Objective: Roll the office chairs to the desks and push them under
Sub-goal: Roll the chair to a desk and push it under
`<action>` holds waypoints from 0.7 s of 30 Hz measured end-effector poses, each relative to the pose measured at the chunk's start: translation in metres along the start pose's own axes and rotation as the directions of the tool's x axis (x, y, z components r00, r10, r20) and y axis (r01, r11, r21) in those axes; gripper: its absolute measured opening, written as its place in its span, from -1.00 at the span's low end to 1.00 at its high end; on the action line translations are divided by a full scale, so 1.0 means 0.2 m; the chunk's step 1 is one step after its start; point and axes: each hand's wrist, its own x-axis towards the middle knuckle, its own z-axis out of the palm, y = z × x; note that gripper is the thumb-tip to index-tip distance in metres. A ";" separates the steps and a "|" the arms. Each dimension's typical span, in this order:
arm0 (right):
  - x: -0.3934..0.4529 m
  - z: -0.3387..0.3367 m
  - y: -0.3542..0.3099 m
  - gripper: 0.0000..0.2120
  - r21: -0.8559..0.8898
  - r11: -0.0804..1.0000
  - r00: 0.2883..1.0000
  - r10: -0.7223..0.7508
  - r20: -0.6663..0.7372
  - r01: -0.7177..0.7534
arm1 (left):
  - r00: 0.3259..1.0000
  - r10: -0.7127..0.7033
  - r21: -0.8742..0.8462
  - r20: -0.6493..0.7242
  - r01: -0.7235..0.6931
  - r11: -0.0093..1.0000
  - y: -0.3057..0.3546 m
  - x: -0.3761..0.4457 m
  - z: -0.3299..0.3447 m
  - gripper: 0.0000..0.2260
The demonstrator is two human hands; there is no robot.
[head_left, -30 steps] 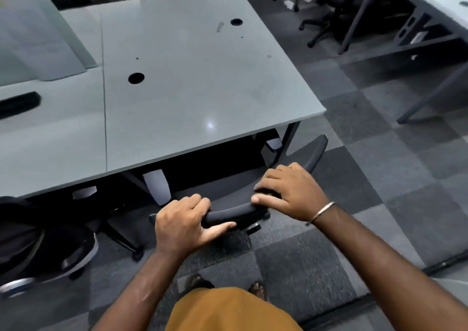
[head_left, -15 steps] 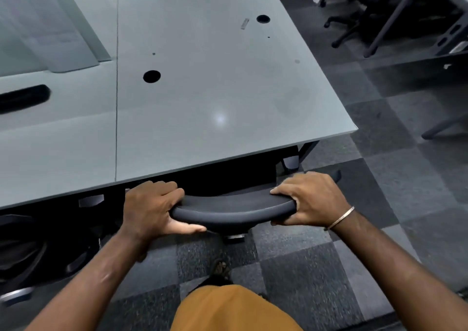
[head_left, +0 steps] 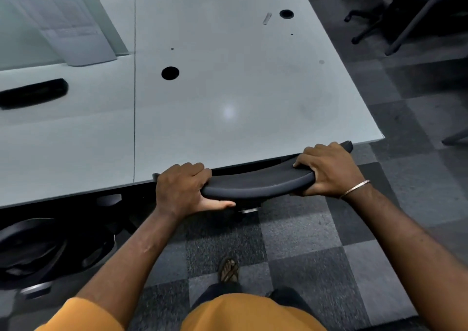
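Observation:
The black top edge of an office chair's backrest (head_left: 255, 182) lies right against the front edge of the pale grey desk (head_left: 228, 90). The seat and base are hidden beneath the desktop. My left hand (head_left: 181, 187) grips the backrest's left end, fingers over the top and thumb underneath. My right hand (head_left: 328, 169) grips its right end the same way, a thin bangle on that wrist.
Another black chair (head_left: 48, 249) sits partly under the neighbouring desk at the lower left. More chairs (head_left: 367, 14) and a desk leg (head_left: 415, 19) stand on the checkered carpet at the far right. A dark flat object (head_left: 33, 93) lies on the left desk.
The chair has rolled forward from out in the aisle until its backrest meets the desk edge. Both hands kept their grip and I stepped closer.

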 end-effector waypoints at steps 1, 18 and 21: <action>0.01 0.00 0.00 -0.41 0.001 1.000 1.000 -0.005 -0.011 0.005 | 1.000 0.002 0.007 0.015 -0.002 1.000 0.00 0.01 0.00 -0.31; -0.24 0.09 0.02 -0.52 0.132 0.978 0.955 -0.120 -0.272 0.161 | 0.876 -0.202 0.185 0.438 0.131 0.974 0.40 0.02 -0.08 -0.56; -0.35 0.13 0.03 -0.52 0.119 0.969 0.934 -0.169 -0.314 0.216 | 0.848 -0.232 0.232 0.476 0.134 0.964 0.48 -0.03 -0.10 -0.62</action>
